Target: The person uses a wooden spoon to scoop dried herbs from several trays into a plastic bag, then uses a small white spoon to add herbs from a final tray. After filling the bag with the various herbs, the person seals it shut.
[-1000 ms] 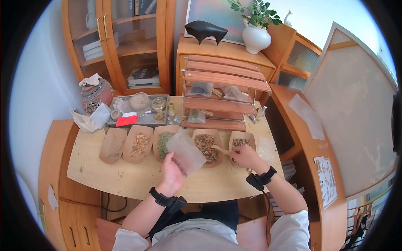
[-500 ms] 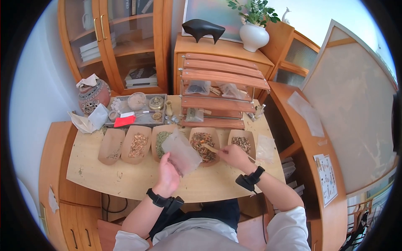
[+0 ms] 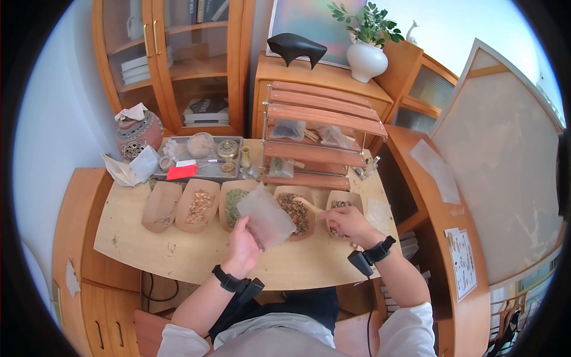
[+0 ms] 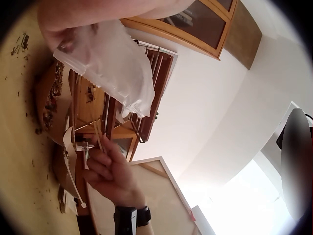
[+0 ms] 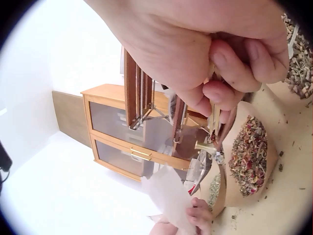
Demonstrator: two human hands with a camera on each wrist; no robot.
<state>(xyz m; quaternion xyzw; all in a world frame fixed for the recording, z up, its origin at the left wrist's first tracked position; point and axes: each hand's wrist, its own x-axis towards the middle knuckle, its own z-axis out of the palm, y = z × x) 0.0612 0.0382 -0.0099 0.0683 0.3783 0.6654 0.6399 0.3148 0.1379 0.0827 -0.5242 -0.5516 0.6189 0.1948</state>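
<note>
One translucent pouch [image 3: 267,218] is being held by your left hand [image 3: 242,247] near a paper tray [image 3: 294,189] of dried petal mix [image 3: 295,218], while your right hand [image 3: 352,225], pinching a wooden scoop [image 3: 313,206], is now lifting what seems a gathered scoopful [image 4: 90,94].

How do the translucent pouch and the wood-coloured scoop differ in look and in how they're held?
Look: the pouch is whitish and see-through, while the scoop is pale tan and opaque.
Shape: the pouch is a broad, flat sheet; the scoop is long and narrow.
Hold: the left hand grips the pouch, the right hand the scoop.
Shared: both are held up off the table.
</note>
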